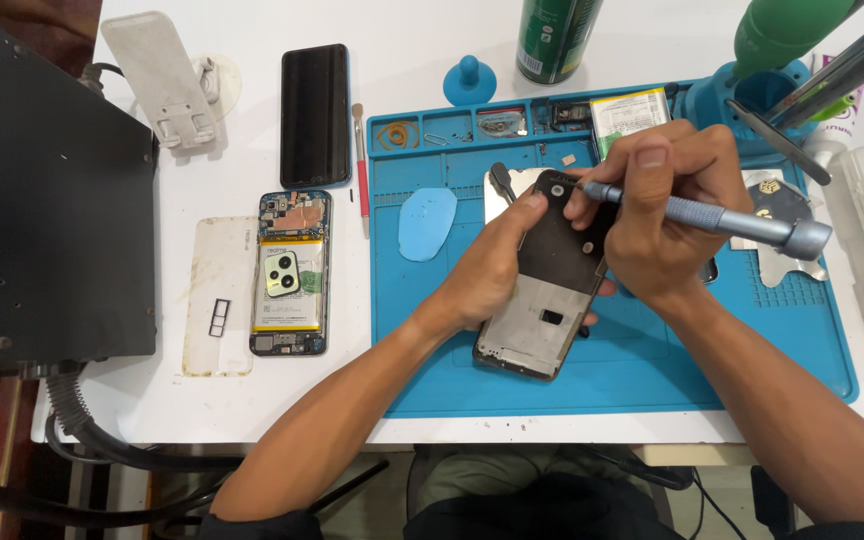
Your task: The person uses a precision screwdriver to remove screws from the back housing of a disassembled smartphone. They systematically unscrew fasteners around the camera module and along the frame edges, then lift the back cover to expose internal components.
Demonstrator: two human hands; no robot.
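Nearest the camera, two bare forearms reach up from the lower edge and meet over a blue silicone work mat (pixel 652 370) laid on the white bench (pixel 252 400); the left hand (pixel 497 265) grips the left edge of an opened smartphone frame with a black and grey inner plate (pixel 552 290), thumb lying up along its side near the top corner; the right hand (pixel 662 200) is closed around a slim grey metal screwdriver (pixel 742 222), fingers pinched near the tip. The hands are close together, nearly touching over the phone's upper end.

The phone frame lies on the mat at a tilt, its long axis running from lower left to upper right; its top end sits directly under both hands, its bottom end points back toward the person. The screwdriver's shaft runs almost level from the right, tip meeting the frame's upper right corner; so the right hand is the nearer one to the point of contact, while the left steadies from the side.

Well apart to the left, on bare bench, lie a second opened phone with a yellowish battery exposed (pixel 290 272), a clear back cover (pixel 220 295) just beside it, and a dark intact phone (pixel 315 115) above.
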